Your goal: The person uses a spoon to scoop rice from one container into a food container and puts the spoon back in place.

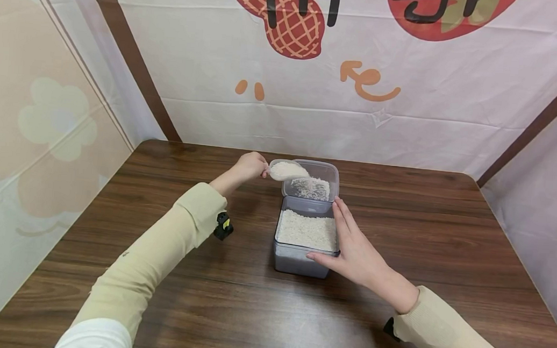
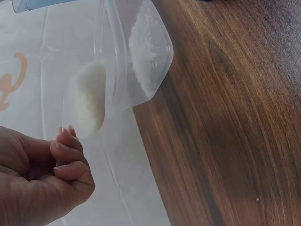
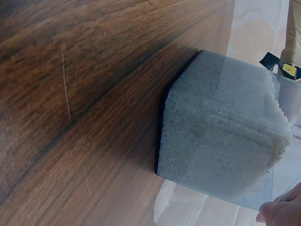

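With curled fingers, my left hand point(image 1: 251, 165) pinches the handle of a clear scoop point(image 2: 71, 106) heaped with white rice point(image 1: 288, 170). The scoop is held over the left side of a clear plastic container point(image 1: 329, 169), which has a thin layer of rice point(image 1: 318, 187) in its bottom. In front of that container stands a bluish see-through box point(image 1: 296, 261), largely filled with rice point(image 3: 221, 127). My right hand point(image 1: 357, 252) rests against the box's right side, its fingers fairly straight toward the far corner and the thumb along the near rim.
Everything stands on a dark wood-grain table point(image 1: 230, 311). A printed cloth backdrop point(image 1: 194, 55) hangs behind its far edge, and another cloth panel point(image 1: 43, 141) is on the left. A black wrist camera mount point(image 1: 223, 226) hangs below the left sleeve.
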Demonstrator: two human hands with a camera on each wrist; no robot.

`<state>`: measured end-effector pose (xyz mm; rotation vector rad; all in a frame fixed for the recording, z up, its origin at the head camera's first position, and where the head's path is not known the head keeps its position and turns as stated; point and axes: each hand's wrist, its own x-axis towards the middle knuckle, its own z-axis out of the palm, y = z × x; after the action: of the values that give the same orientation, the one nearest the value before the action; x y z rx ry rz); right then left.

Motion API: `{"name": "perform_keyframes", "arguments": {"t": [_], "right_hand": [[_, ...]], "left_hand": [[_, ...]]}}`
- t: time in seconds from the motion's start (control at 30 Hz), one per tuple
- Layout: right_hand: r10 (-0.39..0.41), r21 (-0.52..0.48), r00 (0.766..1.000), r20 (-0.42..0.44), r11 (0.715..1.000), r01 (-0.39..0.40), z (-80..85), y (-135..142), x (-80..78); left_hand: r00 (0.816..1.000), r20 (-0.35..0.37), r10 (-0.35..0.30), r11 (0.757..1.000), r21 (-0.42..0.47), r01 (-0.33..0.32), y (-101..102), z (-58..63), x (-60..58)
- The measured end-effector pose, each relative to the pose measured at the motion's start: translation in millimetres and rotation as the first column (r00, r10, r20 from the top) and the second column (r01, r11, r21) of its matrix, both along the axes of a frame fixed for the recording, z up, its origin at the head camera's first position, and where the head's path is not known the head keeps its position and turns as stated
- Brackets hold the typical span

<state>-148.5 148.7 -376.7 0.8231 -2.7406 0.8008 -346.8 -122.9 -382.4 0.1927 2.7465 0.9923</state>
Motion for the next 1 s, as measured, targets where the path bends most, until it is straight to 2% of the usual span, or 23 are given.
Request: {"name": "perform_keyframes", "arguments": {"t": [0.03, 0.07, 0.13, 0.2, 0.27, 0.33, 0.37, 0.4, 0.43, 0.5, 0.6, 0.63, 0.73, 0.77, 0.83, 0.87, 0.9, 1.0], "right_hand": [[0.000, 0.001, 1.000, -0.002, 1.000, 0.000, 0.1, -0.1, 0.1], [-0.001, 0.001, 1.000, -0.001, 1.000, 0.001, 0.3, 0.0, 0.3], [-0.001, -0.001, 1.000, 0.001, 1.000, 0.001, 0.5, 0.0, 0.7], [0.000, -0.003, 1.000, 0.002, 1.000, 0.000, 0.8, 0.0, 1.1], [-0.001, -0.002, 1.000, 0.004, 1.000, 0.001, 0.8, -0.1, 1.3], [-0.002, 0.000, 1.000, 0.005, 1.000, 0.002, 0.8, -0.3, 1.3], [-0.003, 0.001, 1.000, 0.006, 1.000, 0.003, 0.8, -0.4, 1.3], [-0.003, 0.002, 1.000, 0.005, 1.000, 0.003, 0.9, -0.4, 1.3], [-0.003, 0.004, 1.000, 0.004, 1.000, 0.003, 0.8, -0.6, 1.1], [-0.002, 0.005, 1.000, 0.003, 1.000, 0.002, 1.1, -0.6, 1.3], [0.000, 0.005, 1.000, -0.002, 1.000, 0.000, 1.2, -0.7, 1.2], [0.000, 0.005, 1.000, -0.003, 1.000, 0.000, 1.1, -0.8, 1.2], [0.002, 0.002, 1.000, -0.008, 1.000, -0.002, 0.7, -0.9, 0.9], [0.001, 0.001, 1.000, -0.009, 1.000, -0.001, 0.5, -0.8, 0.9], [0.002, 0.000, 1.000, -0.012, 1.000, -0.002, 0.1, -0.9, 0.6], [0.002, -0.001, 1.000, -0.011, 1.000, -0.002, 0.1, -0.8, 0.6], [0.002, -0.001, 1.000, -0.010, 1.000, -0.002, 0.0, -0.8, 0.6], [0.004, -0.002, 1.000, -0.009, 1.000, -0.004, 0.1, -0.8, 0.8]], "left_hand": [[0.999, -0.027, -0.021, 1.000, 0.022, 0.022, -4.7, -12.6, -10.2], [0.999, -0.025, -0.028, 0.999, 0.024, 0.029, -7.2, -18.7, -16.2], [0.999, -0.030, -0.028, 0.999, 0.014, 0.029, -7.9, -20.6, -18.9], [1.000, 0.005, -0.010, 1.000, -0.017, 0.010, 0.1, 6.3, 4.3], [0.998, 0.055, 0.016, 0.998, -0.055, -0.013, 12.6, 46.9, 39.5], [0.999, 0.051, 0.010, 0.999, -0.052, -0.008, 20.2, 76.3, 67.5], [0.999, 0.053, 0.011, 0.998, -0.063, -0.008, 21.4, 80.1, 71.0], [0.999, 0.054, 0.002, 0.998, -0.060, 0.001, 23.2, 89.2, 79.3], [0.998, 0.055, -0.005, 0.998, -0.064, 0.008, 22.4, 89.3, 78.4], [0.998, 0.054, -0.021, 0.996, -0.083, 0.025, 18.7, 77.4, 65.8], [0.999, 0.015, -0.047, 0.989, -0.137, 0.048, -0.3, 2.6, -8.1], [0.998, 0.000, -0.058, 0.986, -0.159, 0.057, -8.8, -31.6, -41.2], [0.995, -0.049, -0.092, 0.969, -0.236, 0.078, -27.8, -111.7, -120.9], [0.993, -0.051, -0.110, 0.960, -0.264, 0.093, -29.7, -121.1, -131.2], [0.980, -0.081, -0.180, 0.931, -0.336, 0.144, -30.2, -124.2, -136.6], [0.972, -0.100, -0.212, 0.915, -0.371, 0.161, -28.6, -119.4, -132.9], [0.970, -0.081, -0.230, 0.902, -0.392, 0.181, -26.1, -110.4, -126.0], [0.946, -0.138, -0.294, 0.887, -0.408, 0.216, -19.5, -81.1, -97.5]]}}
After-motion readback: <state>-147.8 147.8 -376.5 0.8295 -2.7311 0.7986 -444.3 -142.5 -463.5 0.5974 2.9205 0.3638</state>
